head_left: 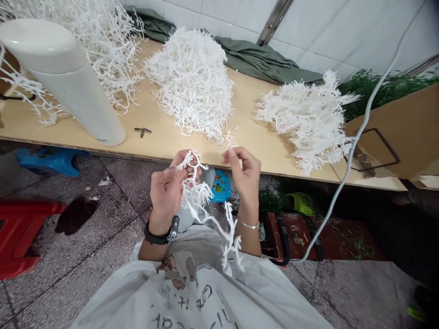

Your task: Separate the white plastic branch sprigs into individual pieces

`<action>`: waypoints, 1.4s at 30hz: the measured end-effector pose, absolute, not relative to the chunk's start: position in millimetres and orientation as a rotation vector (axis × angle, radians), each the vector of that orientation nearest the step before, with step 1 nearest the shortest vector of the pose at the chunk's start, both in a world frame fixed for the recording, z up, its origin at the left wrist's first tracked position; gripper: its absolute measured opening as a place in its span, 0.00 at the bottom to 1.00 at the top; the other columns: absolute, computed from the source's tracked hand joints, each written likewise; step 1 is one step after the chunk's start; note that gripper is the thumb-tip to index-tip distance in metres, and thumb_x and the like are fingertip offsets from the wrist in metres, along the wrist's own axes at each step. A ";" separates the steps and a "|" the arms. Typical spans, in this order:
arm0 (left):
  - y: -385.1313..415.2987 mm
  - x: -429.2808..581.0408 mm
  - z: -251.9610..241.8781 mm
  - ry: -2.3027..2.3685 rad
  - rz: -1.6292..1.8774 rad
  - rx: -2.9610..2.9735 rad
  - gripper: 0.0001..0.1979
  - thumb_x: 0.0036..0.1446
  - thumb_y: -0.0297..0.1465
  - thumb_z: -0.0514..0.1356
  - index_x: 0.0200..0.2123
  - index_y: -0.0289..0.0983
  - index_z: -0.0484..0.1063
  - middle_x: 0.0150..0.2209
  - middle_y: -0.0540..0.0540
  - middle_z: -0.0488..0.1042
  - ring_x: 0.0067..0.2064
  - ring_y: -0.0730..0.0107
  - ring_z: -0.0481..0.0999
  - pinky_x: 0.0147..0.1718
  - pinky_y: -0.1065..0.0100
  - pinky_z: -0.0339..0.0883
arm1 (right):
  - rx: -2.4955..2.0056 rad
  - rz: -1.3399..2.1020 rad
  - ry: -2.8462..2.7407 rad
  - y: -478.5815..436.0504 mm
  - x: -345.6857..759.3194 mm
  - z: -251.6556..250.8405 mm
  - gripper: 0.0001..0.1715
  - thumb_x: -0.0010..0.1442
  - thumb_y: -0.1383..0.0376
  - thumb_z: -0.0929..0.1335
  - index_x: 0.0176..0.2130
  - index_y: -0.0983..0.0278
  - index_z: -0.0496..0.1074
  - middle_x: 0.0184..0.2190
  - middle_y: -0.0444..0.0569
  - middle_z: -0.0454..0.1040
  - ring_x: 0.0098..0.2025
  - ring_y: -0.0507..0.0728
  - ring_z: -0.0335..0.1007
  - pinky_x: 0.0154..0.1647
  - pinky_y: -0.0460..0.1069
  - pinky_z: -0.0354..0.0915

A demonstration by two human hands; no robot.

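Note:
My left hand (pixel 167 187), with a watch on its wrist, is closed around a white plastic branch (pixel 214 221). The branch has forked twigs with small white sprigs on them and hangs down in front of my shirt. Its upper end pokes out above my fingers. To the right, apart from the branch, my right hand (pixel 246 172) is raised at the table's front edge with fingers curled into a pinch; whatever is in them is too small or blurred to make out. Just beyond the hands lies a heap of small white sprigs (pixel 197 87).
A tangle of bare white branches (pixel 99 45) and a white bottle (pixel 73 87) occupy the table's left. White sprigged pieces (pixel 305 121) lie at right beside a cardboard box (pixel 398 123). A pale cable (pixel 353 151) hangs across the right side. Stools (pixel 24 233) stand below.

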State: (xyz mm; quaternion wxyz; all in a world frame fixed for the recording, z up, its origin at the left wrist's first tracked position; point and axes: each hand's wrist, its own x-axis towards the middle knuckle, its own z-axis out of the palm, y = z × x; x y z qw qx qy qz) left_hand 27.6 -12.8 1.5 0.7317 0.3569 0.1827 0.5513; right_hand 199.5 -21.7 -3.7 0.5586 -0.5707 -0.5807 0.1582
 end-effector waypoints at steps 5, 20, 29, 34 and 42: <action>-15.2 32.7 -3.5 0.503 1.327 0.962 0.22 0.53 0.45 0.51 0.41 0.37 0.74 0.38 0.43 0.71 0.35 0.66 0.68 0.31 0.67 0.66 | -1.212 0.698 -1.610 -58.2 169.7 16.0 0.19 0.64 0.58 0.64 0.25 0.63 0.69 0.19 0.41 0.67 0.22 0.48 0.61 0.26 0.46 0.55; -33.5 16.5 6.4 0.432 1.309 1.601 0.21 0.53 0.26 0.65 0.51 0.47 0.75 0.46 0.44 0.71 0.49 0.64 0.71 0.48 0.65 0.69 | -1.218 0.477 -1.472 -61.8 154.3 9.1 0.17 0.66 0.59 0.58 0.27 0.60 0.60 0.23 0.43 0.61 0.26 0.51 0.56 0.28 0.49 0.56; -29.0 11.6 4.6 0.433 1.121 1.460 0.16 0.64 0.37 0.54 0.51 0.46 0.75 0.47 0.42 0.69 0.42 0.69 0.72 0.35 0.73 0.72 | -1.222 0.780 -1.216 -61.1 155.0 -10.7 0.14 0.59 0.52 0.65 0.31 0.59 0.69 0.24 0.44 0.68 0.28 0.52 0.64 0.28 0.47 0.64; -24.9 20.5 2.5 0.580 1.130 1.580 0.21 0.53 0.32 0.66 0.52 0.49 0.74 0.40 0.47 0.63 0.35 0.74 0.67 0.26 0.78 0.69 | -1.172 0.904 -1.049 -53.4 153.8 -33.7 0.20 0.53 0.50 0.70 0.41 0.58 0.70 0.37 0.48 0.75 0.38 0.55 0.72 0.41 0.52 0.70; -15.2 23.7 -3.9 0.711 1.389 1.639 0.09 0.45 0.31 0.71 0.32 0.39 0.77 0.35 0.48 0.69 0.33 0.74 0.66 0.29 0.72 0.61 | -0.979 0.946 -1.088 -50.6 153.3 -12.4 0.31 0.63 0.41 0.51 0.36 0.60 0.67 0.31 0.47 0.67 0.33 0.53 0.66 0.36 0.48 0.64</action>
